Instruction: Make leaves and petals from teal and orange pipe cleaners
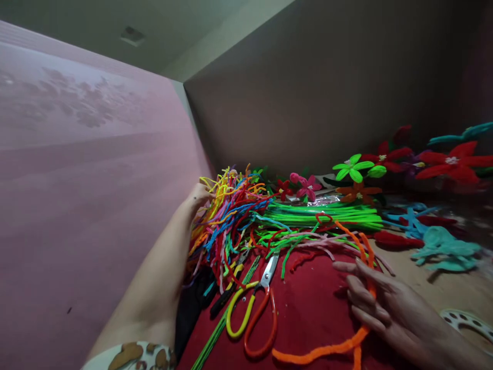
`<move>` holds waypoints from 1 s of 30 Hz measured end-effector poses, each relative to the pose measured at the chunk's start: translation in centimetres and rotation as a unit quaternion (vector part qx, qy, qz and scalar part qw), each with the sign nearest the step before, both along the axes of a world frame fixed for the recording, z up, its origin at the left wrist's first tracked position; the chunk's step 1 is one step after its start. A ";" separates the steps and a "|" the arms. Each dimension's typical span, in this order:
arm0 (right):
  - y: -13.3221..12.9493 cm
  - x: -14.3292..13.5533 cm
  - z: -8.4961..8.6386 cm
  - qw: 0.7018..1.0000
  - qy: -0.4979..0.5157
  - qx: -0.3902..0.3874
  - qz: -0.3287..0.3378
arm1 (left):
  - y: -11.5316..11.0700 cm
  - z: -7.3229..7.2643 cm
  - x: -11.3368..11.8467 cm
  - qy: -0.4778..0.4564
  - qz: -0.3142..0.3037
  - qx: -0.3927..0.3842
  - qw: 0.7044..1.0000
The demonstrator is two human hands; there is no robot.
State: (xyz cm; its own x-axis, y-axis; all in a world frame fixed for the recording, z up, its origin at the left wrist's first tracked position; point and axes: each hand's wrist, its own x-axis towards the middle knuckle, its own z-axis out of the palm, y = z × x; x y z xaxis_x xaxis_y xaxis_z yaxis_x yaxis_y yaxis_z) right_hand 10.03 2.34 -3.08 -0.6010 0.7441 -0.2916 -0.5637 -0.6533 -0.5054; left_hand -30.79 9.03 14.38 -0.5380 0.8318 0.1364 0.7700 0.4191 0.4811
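Note:
My left hand [201, 196] reaches into the far-left side of a tangled heap of multicoloured pipe cleaners [231, 216]; its fingers are mostly hidden behind the strands. Nearer to me, my right hand [379, 300] is closed around several orange pipe cleaners [327, 350], bent and fuzzy, whose ends stick out above and below the fingers. Scissors [265, 280] with one yellow and one red handle lie between the two hands, blades pointing away. Beside them are yellow-and-black pliers [227, 293] and a bunch of thin green stems [221, 326].
A bundle of bright green pipe cleaners [327, 213] lies behind loose pink and green strands. Finished fuzzy flowers, among them a green one [352, 168] and a red one [454, 160], stand at the back right. Teal pieces [447, 246] lie at right. A pink wall [96, 221] borders the left.

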 end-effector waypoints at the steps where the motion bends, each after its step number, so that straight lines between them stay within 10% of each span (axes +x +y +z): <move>1: 0.0 0.0 0.0 1.000 0.000 0.001 -0.001 | -0.1 0.0 0.0 0.006 -0.003 0.012 1.000; 10: 0.0 0.1 0.1 1.000 0.003 0.018 0.000 | -1.9 -0.7 1.0 0.049 -0.065 0.094 0.992; 22: 0.4 0.1 0.9 0.999 0.017 0.043 0.007 | -4.0 2.8 2.6 0.165 -0.043 0.360 0.917; 30: 0.4 0.2 0.9 0.999 0.013 0.047 -0.002 | -2.6 2.9 6.7 0.456 -0.060 0.118 0.880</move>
State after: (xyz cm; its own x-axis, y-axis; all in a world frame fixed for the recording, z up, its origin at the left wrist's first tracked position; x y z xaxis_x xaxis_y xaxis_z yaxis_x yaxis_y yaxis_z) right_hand 10.20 2.76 -2.21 -0.6046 0.7698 -0.2044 -0.5794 -0.6012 -0.5504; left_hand -24.08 6.41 17.32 -0.0247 0.7662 0.6421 0.9128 0.2793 -0.2981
